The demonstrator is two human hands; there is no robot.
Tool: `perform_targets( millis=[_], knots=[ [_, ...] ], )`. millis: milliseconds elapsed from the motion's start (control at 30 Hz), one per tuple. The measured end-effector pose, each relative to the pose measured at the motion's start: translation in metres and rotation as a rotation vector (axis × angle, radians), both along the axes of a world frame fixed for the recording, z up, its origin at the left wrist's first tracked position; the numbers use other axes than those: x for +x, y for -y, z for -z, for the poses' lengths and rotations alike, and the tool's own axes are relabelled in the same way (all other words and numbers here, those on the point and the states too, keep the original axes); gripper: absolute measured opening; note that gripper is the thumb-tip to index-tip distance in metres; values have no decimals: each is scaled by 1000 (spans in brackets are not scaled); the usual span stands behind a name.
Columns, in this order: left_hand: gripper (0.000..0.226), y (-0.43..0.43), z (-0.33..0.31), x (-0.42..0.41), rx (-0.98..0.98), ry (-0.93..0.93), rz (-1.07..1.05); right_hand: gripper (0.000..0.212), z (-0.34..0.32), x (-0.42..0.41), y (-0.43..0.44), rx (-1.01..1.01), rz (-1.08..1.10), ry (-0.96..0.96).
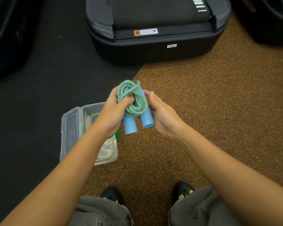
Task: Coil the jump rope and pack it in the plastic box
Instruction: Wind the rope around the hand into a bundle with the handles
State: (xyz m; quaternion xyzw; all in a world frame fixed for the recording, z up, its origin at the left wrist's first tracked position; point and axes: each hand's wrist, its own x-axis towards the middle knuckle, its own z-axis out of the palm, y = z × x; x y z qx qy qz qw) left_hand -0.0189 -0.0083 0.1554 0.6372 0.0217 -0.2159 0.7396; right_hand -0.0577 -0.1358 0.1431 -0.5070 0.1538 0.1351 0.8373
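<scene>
With your left hand (pixel 113 111) gripping the rope (pixel 132 98) and right hand (pixel 160 115) curled round a handle (pixel 146 119), loosen either heading to the box (pixel 111 158) at 8 o'clock and it'll likely spring apart

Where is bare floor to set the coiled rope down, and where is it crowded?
Bare speckled floor lies right of the right hand, between the treadmill and the shoes. The black mat is bare left of the plastic box. Crowded: the left hand and forearm, holding the jump rope, hang over the box.
</scene>
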Motion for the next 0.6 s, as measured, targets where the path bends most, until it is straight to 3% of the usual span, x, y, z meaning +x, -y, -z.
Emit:
perform_targets(
  millis=[200,333,467,600],
  knots=[
    [45,-5,-1,-8,56,-2,59,56,2,-5,-16,-30,-40,5],
    [46,-15,-11,-15,71,-43,-14,51,-4,-8,-31,-12,1,16],
    [30,-30,-27,-23,-73,-85,-66,48,-13,-12,-53,-20,26,52],
    [33,-62,-37,-30,-161,-123,-40,46,-23,-19,-76,31,16,46]
  ],
)
